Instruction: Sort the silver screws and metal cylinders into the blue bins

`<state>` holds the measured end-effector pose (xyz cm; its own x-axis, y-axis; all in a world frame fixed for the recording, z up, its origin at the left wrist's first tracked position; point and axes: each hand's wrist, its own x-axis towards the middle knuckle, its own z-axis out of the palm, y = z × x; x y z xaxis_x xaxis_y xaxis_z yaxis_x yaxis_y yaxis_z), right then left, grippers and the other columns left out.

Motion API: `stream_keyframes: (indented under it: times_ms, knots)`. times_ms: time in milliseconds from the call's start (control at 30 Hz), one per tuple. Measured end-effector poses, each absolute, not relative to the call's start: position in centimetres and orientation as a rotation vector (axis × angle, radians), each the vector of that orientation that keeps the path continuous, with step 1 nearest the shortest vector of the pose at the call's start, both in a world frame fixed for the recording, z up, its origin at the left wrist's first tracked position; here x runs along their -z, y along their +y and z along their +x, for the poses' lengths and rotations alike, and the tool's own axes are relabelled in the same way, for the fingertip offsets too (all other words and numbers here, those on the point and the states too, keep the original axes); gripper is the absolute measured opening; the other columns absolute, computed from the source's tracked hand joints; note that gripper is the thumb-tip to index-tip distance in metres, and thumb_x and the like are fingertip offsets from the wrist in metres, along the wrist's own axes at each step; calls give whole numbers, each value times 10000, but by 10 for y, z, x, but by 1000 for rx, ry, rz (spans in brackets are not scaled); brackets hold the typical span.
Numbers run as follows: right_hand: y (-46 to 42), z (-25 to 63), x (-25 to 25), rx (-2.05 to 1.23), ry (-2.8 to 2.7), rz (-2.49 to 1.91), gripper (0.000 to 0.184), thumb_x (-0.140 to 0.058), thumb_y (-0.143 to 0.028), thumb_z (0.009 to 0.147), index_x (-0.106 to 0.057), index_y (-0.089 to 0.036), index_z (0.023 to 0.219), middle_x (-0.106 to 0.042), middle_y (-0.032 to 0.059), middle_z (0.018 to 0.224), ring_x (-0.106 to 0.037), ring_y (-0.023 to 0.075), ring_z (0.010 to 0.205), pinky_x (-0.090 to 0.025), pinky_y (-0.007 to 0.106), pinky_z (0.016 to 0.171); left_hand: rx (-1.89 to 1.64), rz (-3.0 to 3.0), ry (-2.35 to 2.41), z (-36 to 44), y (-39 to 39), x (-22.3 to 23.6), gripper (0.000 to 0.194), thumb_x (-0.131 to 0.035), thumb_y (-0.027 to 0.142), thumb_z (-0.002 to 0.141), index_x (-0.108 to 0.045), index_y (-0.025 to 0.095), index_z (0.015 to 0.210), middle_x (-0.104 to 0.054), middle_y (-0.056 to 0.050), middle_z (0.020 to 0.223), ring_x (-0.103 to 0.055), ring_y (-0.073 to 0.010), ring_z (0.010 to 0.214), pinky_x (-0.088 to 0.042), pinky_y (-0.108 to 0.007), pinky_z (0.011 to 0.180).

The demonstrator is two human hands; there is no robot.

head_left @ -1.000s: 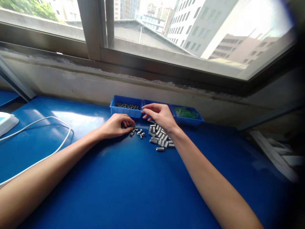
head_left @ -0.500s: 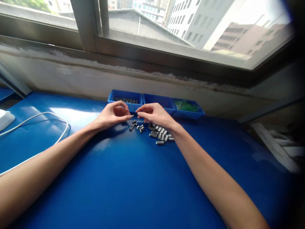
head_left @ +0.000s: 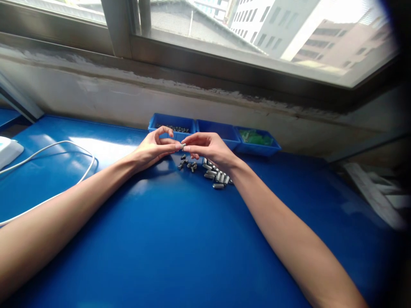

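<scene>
Above the blue table, the fingertips of both my hands meet at a small pale metal piece (head_left: 183,145). My left hand (head_left: 157,145) pinches it between thumb and finger. The thumb and forefinger of my right hand (head_left: 207,146) close in a pinch at its other end; whatever they hold is too small and covered to name. Just below lie several small dark screws (head_left: 183,162) and a few shinier ones (head_left: 192,166). Under and beside my right wrist is a pile of silver metal cylinders (head_left: 218,176), partly hidden by that hand.
Behind my hands stand three joined blue bins: the left bin (head_left: 153,122) with small dark parts, the middle bin (head_left: 218,129), and the right bin (head_left: 257,149) with green bags. A white cable (head_left: 72,143) curves over the table's left side from a white device (head_left: 9,150).
My hands have come together; the fingertips, apart before, now meet at the small metal piece. The view has tilted slightly downward.
</scene>
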<state>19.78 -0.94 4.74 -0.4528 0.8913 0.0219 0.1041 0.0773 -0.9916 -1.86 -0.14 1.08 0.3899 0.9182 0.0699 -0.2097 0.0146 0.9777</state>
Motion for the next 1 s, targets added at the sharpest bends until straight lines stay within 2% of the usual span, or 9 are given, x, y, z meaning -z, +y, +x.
stream_keyframes:
  times_ms: [167,333,533,633,767,900,1000]
  knots:
    - [-8,199,-44,-1478,-1592,-1006,334,-871,-376,679,-785,-169,928,-735,18,791,-621,112,671,-520,255,679,-1044,1244,737,-16,-2,-9,572,-908,373,651,-477,202,986,-743,-29,871,-712,-167,808,-512,-278,776]
    - [-4,197,-43,-1387,-1523,-1059,339,-895,-364,645,-776,-159,887,-743,34,780,-671,136,706,-542,255,692,-1133,1350,797,-13,-5,-10,480,-870,433,693,-514,191,907,-713,-24,849,-692,-174,832,-526,-305,834]
    - [6,191,-41,-1141,-1439,-1118,390,-887,-423,627,-748,-171,890,-755,46,843,-697,148,720,-531,239,624,-1078,1770,976,-8,-14,-13,351,-729,485,801,-645,154,880,-694,-40,846,-630,-166,762,-504,-269,716]
    - [10,187,-41,-1106,-1425,-1138,441,-856,-449,651,-730,-185,982,-766,67,969,-701,145,728,-494,214,549,-1048,1922,991,-7,-16,-13,288,-652,412,848,-709,146,941,-737,-60,924,-651,-187,819,-518,-282,760]
    - [9,185,-43,-1134,-1449,-1131,434,-785,-354,713,-704,-195,1109,-747,90,1164,-686,116,694,-444,185,475,-941,2084,985,-8,-15,-13,307,-619,289,822,-759,151,1057,-768,-68,1035,-683,-211,891,-530,-303,819]
    - [6,186,-46,-1126,-1512,-1147,305,-740,-308,743,-734,-173,1017,-758,88,1111,-675,110,678,-443,177,463,-872,2295,858,-11,-12,-12,329,-623,255,818,-786,174,1092,-756,-82,1141,-685,-241,1042,-515,-334,954]
    - [3,188,-48,-1132,-1525,-1149,232,-734,-305,747,-745,-171,936,-762,78,1070,-660,108,665,-450,180,466,-841,2349,819,-12,-11,-13,286,-641,266,827,-803,194,1050,-764,-77,1127,-698,-243,1040,-512,-338,981]
